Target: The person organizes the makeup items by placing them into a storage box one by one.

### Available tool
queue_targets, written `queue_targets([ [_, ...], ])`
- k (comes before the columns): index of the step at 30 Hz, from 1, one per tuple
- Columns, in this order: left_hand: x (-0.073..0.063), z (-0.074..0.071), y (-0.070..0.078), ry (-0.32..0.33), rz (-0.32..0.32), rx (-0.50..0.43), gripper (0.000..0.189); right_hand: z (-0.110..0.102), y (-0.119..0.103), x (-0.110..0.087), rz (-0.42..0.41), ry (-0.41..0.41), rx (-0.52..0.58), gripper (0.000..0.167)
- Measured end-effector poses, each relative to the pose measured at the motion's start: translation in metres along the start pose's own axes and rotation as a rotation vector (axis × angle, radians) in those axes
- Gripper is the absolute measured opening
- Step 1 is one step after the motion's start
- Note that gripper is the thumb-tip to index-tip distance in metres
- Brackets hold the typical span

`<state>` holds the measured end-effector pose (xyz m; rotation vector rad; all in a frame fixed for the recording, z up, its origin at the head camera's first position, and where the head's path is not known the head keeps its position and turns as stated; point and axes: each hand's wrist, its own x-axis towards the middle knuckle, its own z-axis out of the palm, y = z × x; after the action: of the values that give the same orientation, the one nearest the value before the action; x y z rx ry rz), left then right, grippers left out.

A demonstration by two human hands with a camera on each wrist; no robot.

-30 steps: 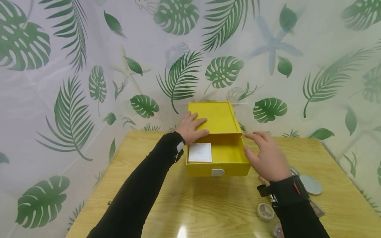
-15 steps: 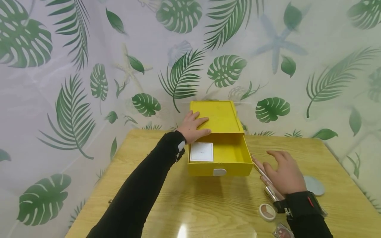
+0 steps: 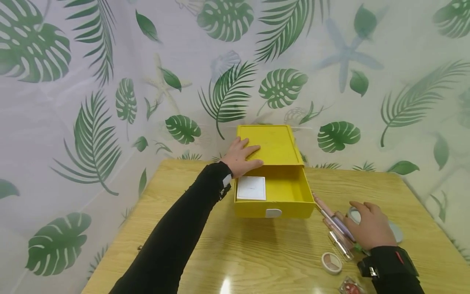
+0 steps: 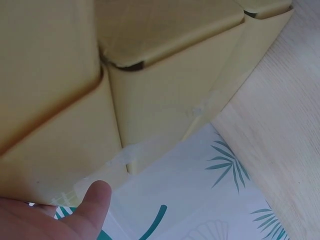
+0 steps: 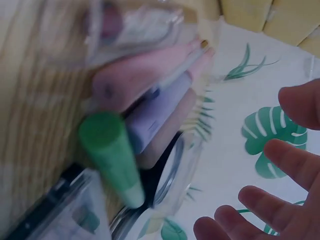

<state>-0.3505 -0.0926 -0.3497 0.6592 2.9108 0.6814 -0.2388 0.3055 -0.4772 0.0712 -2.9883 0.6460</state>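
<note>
Yellow rectangular storage box (image 3: pixel 269 163) at the back of the light wood-grain counter (image 3: pixel 257 253), its drawer (image 3: pixel 271 196) pulled out toward the person. One item is already in the drawer: a flat white square card or packet (image 3: pixel 251 188), lying in the left half; the right half shows bare yellow floor. Left hand (image 3: pixel 240 157) lies flat on the box's top, fingers straight and spread, holding nothing, apparently steadying the box. Right hand (image 3: pixel 371 228) hovers low over a cluster of cosmetics at the right front of the counter, fingers loose and spread in the right wrist view, nothing gripped yet. Beneath and beside it: several slim pink and lilac tubes (image 3: pixel 335 220) lying side by side, a green-capped stick (image 5: pixel 112 155), a round silver compact mirror (image 3: pixel 394 232). Nearer the person, a small round tan pot (image 3: pixel 331 262) and a clear case with red contents (image 3: pixel 350 286). Judgement: stowing has barely begun, with one item in and the whole cosmetic cluster outside the drawer; each piece remains to be picked up and placed, then the drawer pushed in.
</note>
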Motion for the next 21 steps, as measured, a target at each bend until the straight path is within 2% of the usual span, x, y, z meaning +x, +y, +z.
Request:
queue_targets([
  [8,0.002,0.006,0.004,-0.012,0.001,-0.004,0.065,-0.001,0.032,0.005,-0.006,-0.084,-0.055,0.066],
  [13,0.001,0.008,0.005,-0.020,0.005,-0.012,0.065,0.000,0.046,0.012,-0.001,-0.172,-0.102,0.072],
  [17,0.002,0.006,0.005,-0.019,0.011,-0.024,0.065,-0.005,0.045,0.024,0.018,-0.268,-0.126,0.080],
  [21,0.002,0.002,0.003,-0.006,-0.004,-0.031,0.065,-0.013,0.034,0.037,0.053,-0.315,-0.116,0.085],
])
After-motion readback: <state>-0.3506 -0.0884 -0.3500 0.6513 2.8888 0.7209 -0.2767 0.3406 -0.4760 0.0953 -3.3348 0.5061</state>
